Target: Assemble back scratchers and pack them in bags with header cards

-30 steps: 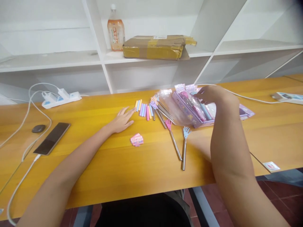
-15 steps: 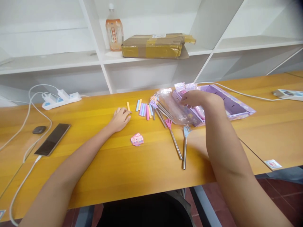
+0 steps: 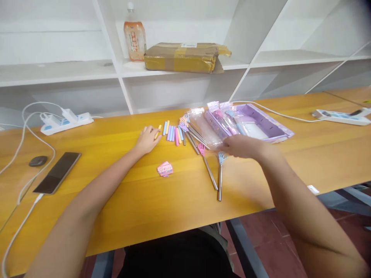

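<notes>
My left hand [image 3: 147, 139] lies on the desk with its fingers stretched out, close beside a yellow stick [image 3: 158, 132]; whether it touches the stick I cannot tell. My right hand [image 3: 237, 146] is closed at the near edge of clear plastic bags [image 3: 207, 133], just above a blue-headed back scratcher [image 3: 221, 170]. What its fingers hold, if anything, is hidden. A pink-headed back scratcher [image 3: 208, 166] lies alongside, and several more back scratchers [image 3: 191, 133] are bunched behind. Several pastel sticks [image 3: 173, 133] lie between the hands. Wrapped back scratchers [image 3: 227, 117] rest in a purple box [image 3: 275, 119].
Small pink cards [image 3: 165, 169] lie in front. On the left are a phone [image 3: 57, 173], a dark mouse-like object [image 3: 38, 161] and a power strip [image 3: 68, 122] with cables. Another strip [image 3: 342, 116] lies right. A taped carton [image 3: 182, 60] and a bottle [image 3: 135, 36] occupy the shelf.
My right hand has come down and nearer from over the purple box to its front edge, uncovering the wrapped back scratchers. My left hand has shifted slightly toward the yellow stick. The view has turned slightly right.
</notes>
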Action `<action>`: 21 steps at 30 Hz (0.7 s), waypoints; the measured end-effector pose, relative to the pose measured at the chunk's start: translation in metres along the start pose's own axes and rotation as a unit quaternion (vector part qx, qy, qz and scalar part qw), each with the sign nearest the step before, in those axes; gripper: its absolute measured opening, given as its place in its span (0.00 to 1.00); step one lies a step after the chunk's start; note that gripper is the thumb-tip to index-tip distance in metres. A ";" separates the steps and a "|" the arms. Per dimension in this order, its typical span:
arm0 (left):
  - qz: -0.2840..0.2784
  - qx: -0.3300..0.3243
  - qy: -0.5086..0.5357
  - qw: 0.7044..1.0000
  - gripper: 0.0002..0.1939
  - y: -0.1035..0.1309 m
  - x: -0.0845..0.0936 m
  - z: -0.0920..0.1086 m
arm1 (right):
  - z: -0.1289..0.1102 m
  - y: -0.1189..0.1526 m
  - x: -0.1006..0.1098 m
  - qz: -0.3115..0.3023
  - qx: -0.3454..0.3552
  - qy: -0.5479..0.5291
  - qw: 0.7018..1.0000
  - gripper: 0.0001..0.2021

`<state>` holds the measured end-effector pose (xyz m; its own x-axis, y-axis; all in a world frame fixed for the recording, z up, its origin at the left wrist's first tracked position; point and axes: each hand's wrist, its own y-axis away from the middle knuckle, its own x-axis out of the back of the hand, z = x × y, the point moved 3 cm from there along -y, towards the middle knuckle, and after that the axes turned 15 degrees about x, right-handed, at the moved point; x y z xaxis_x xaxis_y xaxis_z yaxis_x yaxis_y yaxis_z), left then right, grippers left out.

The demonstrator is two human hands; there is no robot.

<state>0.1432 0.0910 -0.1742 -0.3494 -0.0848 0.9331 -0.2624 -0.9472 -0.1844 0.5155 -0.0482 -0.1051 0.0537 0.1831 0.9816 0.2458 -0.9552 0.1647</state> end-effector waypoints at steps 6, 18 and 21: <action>-0.011 0.080 -0.014 0.997 0.18 -0.037 -0.011 0.027 | -0.034 0.052 -0.050 -0.080 -0.065 -0.025 0.994 0.22; -0.035 0.194 0.020 0.980 0.21 -0.054 0.004 0.041 | -0.037 0.051 -0.064 0.065 -0.139 -0.160 0.975 0.18; -0.035 0.205 0.064 0.976 0.18 -0.052 0.013 0.041 | -0.032 0.055 -0.064 0.089 -0.141 -0.221 0.961 0.19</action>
<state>0.1892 0.1268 -0.1402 -0.4605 -0.0007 0.8876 0.0822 -0.9957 0.0418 0.4945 -0.1204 -0.1560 0.4924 0.0330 0.8697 -0.0733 -0.9942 0.0792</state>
